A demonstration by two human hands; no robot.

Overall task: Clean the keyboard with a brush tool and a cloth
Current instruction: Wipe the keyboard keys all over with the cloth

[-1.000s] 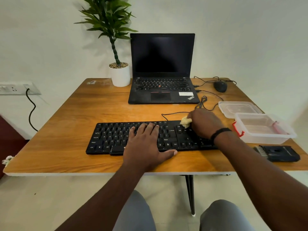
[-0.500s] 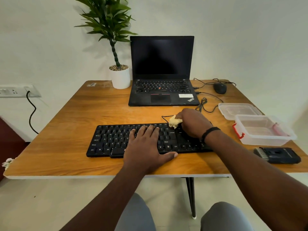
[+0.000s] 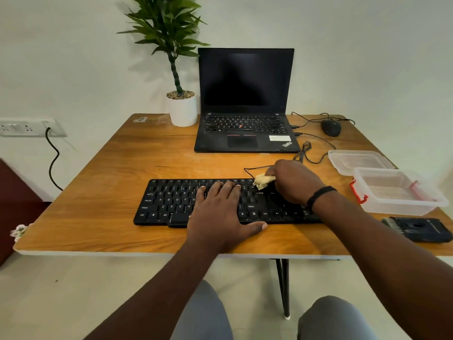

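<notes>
Wooden desk (image 3: pixel 98 173) under you carries the black keyboard (image 3: pixel 171 202) as your landmark. Your left hand (image 3: pixel 218 212) lies flat on its middle keys, fingers straight. Your right hand (image 3: pixel 291 182) pinches a yellowish cloth (image 3: pixel 262 180) against the keyboard's far edge. Well right of the keyboard lies the brush tool (image 3: pixel 419 228).
</notes>
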